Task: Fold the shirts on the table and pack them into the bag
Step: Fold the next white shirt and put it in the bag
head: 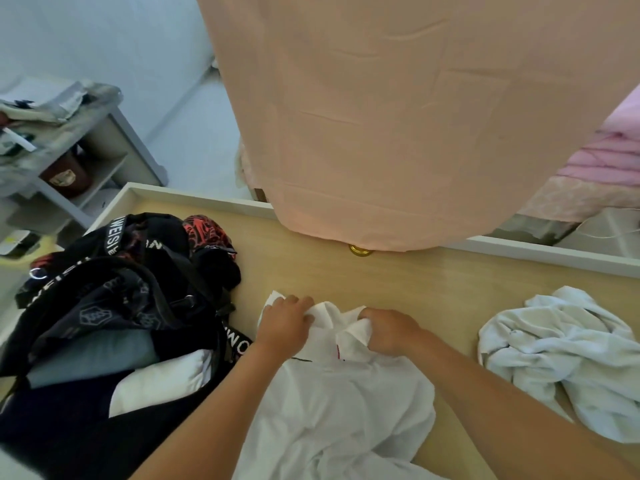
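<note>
A white shirt (346, 403) lies rumpled on the wooden table (415, 282) right in front of me. My left hand (285, 322) grips its far left edge near the collar. My right hand (388, 329) pinches a fold of the same shirt just to the right. At the left stands an open black bag (114, 306) with white lettering on its straps; folded grey, white and dark clothes (114, 368) lie inside it. A second shirt, pale white (568, 355), sits crumpled at the right of the table.
A peach cloth (398, 116) hangs over the table's far edge, hiding most of a gold lid (360, 250). A grey shelf unit (86, 157) with clutter stands back left. Pink bedding (609, 161) shows at the right. The table has a white raised rim (207, 199).
</note>
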Demonstrator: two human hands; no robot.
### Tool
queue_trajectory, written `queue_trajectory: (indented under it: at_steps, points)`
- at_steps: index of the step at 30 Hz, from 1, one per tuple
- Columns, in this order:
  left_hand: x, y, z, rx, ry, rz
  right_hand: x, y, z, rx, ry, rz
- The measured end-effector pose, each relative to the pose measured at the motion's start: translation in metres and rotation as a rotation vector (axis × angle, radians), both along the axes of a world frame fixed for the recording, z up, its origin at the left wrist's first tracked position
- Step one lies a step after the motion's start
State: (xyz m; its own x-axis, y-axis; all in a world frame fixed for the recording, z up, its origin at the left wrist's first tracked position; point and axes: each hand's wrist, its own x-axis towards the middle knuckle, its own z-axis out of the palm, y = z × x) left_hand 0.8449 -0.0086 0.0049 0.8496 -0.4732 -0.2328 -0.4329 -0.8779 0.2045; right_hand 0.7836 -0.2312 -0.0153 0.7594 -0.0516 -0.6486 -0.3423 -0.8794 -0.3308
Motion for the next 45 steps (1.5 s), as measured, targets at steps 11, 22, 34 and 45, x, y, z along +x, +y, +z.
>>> queue_trajectory:
  at_steps: [11,22,34,45]
  points:
    - [0.006,0.019,0.102,-0.321,-0.452,-0.191,-0.011,0.021,0.132,0.331,-0.664,-0.733]
    - [-0.049,0.054,0.146,-0.272,0.602,0.225,-0.065,0.035,0.203,-0.113,-0.520,-0.623]
    - [-0.097,0.059,0.145,-0.660,0.336,0.187,-0.128,0.074,0.245,0.086,-0.998,-0.353]
    - [-0.088,0.038,0.319,-0.896,0.493,0.231,-0.131,0.056,0.333,-0.335,-0.811,-0.521]
